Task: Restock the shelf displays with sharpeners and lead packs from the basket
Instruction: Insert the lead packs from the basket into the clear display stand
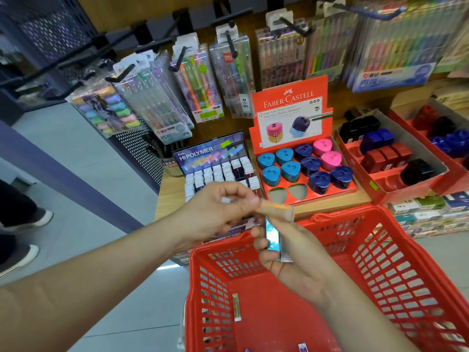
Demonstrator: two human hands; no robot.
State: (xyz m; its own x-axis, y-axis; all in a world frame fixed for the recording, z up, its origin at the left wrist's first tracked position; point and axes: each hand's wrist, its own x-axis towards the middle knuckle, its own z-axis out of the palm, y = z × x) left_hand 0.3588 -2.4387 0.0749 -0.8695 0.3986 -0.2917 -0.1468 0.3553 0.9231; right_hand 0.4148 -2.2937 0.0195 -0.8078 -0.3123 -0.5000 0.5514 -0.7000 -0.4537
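Note:
My left hand (218, 209) pinches the end of an orange lead pack (278, 208) above the red basket (396, 252). My right hand (291, 257) grips a bundle of lead packs (275, 240), blue and clear, standing upright over the basket. One more lead pack (236, 307) lies on the basket floor, and others peek in at the bottom edge. On the shelf behind stand the Hi-Polymer lead display (215, 168) and the Faber-Castell sharpener display (304, 163), which has two vacant slots at its front.
Red trays of block sharpeners (385, 151) sit to the right. Pen packs hang on black hooks (177, 62) above the shelf. A person's shoes (28, 219) are on the floor at the left. Small boxes (426, 209) line the lower right shelf.

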